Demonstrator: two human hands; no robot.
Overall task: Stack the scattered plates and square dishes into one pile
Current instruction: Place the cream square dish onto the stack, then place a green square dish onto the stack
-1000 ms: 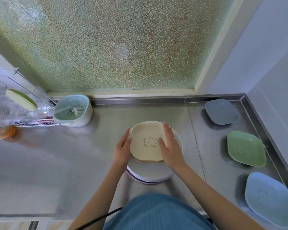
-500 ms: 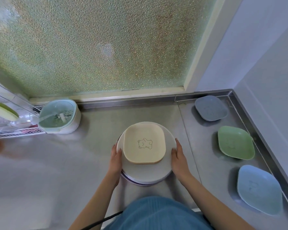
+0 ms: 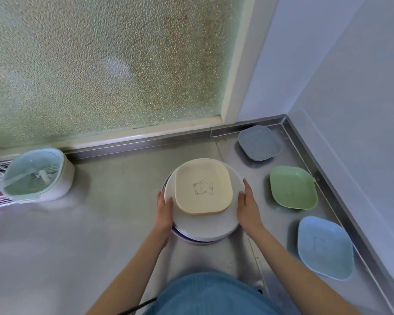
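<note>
Both hands have slid from the cream dish down to the rim of the round plates since a second ago. Left hand (image 3: 165, 211) and right hand (image 3: 246, 209) now cup opposite sides of the pile of round plates (image 3: 205, 226) at centre frame, fingers curved against its edge, thumbs on top. One cream square dish (image 3: 204, 187) with a bear drawing sits on top of that pile. Three square dishes lie apart along the right side: one grey-blue dish (image 3: 259, 145) in the upper right corner, one green dish (image 3: 292, 187) below it, one light blue dish (image 3: 324, 246) lowest. At left stands one pale green strainer basket (image 3: 35, 175) on the steel counter (image 3: 77, 235).
</note>
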